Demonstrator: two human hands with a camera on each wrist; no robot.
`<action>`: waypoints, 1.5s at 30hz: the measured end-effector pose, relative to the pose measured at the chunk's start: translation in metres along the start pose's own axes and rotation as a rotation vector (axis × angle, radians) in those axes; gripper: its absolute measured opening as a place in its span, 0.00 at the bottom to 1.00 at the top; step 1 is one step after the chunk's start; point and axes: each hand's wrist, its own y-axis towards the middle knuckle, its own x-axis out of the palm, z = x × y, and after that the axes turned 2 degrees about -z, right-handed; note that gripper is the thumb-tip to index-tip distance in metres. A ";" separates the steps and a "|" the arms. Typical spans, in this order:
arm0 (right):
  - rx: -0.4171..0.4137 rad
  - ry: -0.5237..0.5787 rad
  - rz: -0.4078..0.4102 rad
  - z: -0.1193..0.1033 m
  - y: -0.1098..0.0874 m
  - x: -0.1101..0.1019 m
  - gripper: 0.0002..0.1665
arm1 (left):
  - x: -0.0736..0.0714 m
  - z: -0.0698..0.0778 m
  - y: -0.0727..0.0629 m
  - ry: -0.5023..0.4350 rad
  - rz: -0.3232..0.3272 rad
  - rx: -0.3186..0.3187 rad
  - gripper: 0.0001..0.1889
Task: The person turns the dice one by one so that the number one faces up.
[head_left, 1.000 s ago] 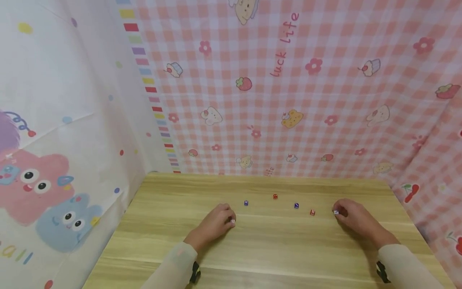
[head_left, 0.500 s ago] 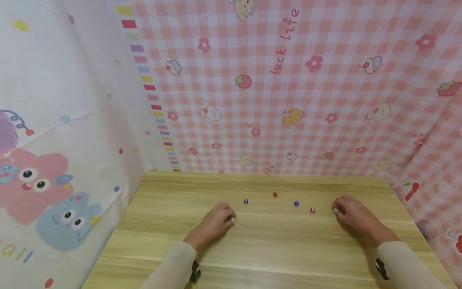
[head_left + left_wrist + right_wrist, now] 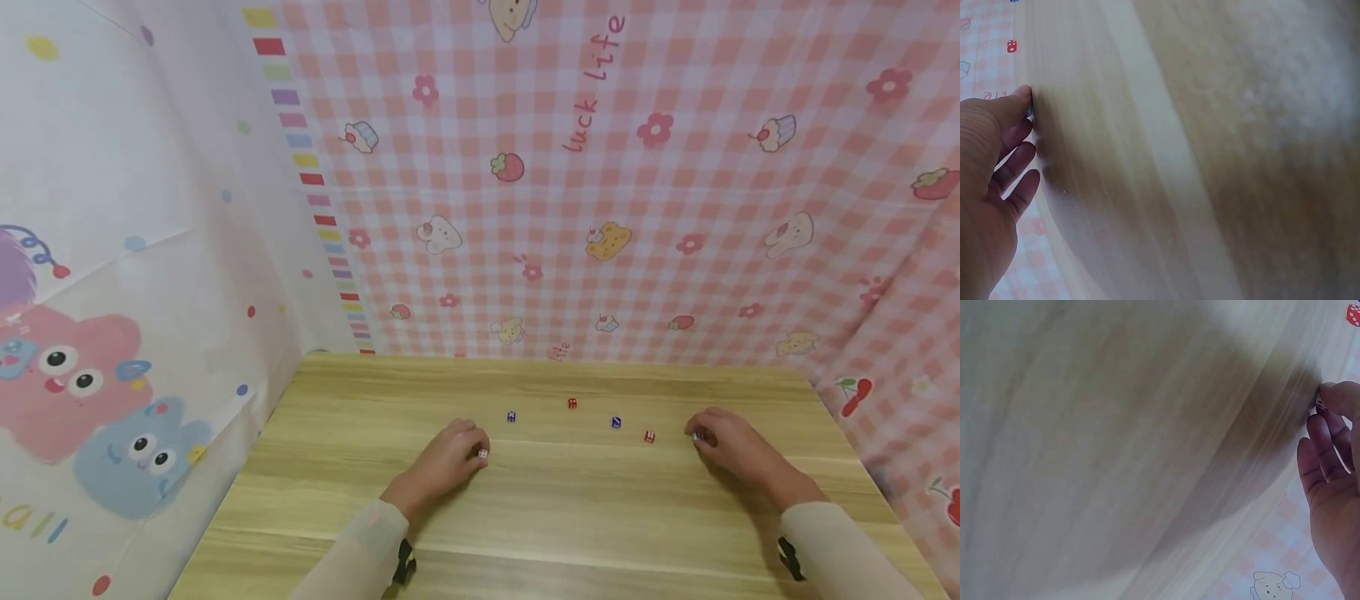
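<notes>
My left hand (image 3: pixel 444 457) pinches a small white die (image 3: pixel 483 454) between thumb and fingertips, low over the wooden table. In the left wrist view the thumb of that hand (image 3: pixel 988 162) nearly hides the die. To the right, my right hand (image 3: pixel 738 446) pinches another white die (image 3: pixel 697 436), partly covered by the fingers. The right wrist view shows this die (image 3: pixel 1320 405) under the thumb, close to the tabletop. Between the hands lie a blue die (image 3: pixel 512 416), a red die (image 3: pixel 572 403), a second blue die (image 3: pixel 617 422) and a second red die (image 3: pixel 649 437), spaced apart in an uneven row.
The wood-grain table (image 3: pixel 555 517) reaches back to a pink checked cloth (image 3: pixel 555 208) hung behind it. A white cloth with cartoon figures (image 3: pixel 82 367) hangs along the left side, and the pink cloth continues on the right.
The right fingers shift slightly over their white die, covering more of it. The left hand and the four loose dice stay in place; the head view tilts a little.
</notes>
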 end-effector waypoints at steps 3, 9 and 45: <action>0.014 0.020 0.003 0.001 0.000 0.000 0.08 | 0.000 0.000 0.001 -0.002 0.000 0.002 0.05; 0.046 0.043 -0.008 -0.001 -0.003 -0.002 0.08 | -0.001 0.000 0.001 -0.016 -0.011 0.000 0.05; 0.084 0.077 0.001 -0.001 -0.005 -0.002 0.06 | 0.002 0.000 -0.003 -0.009 0.021 0.010 0.02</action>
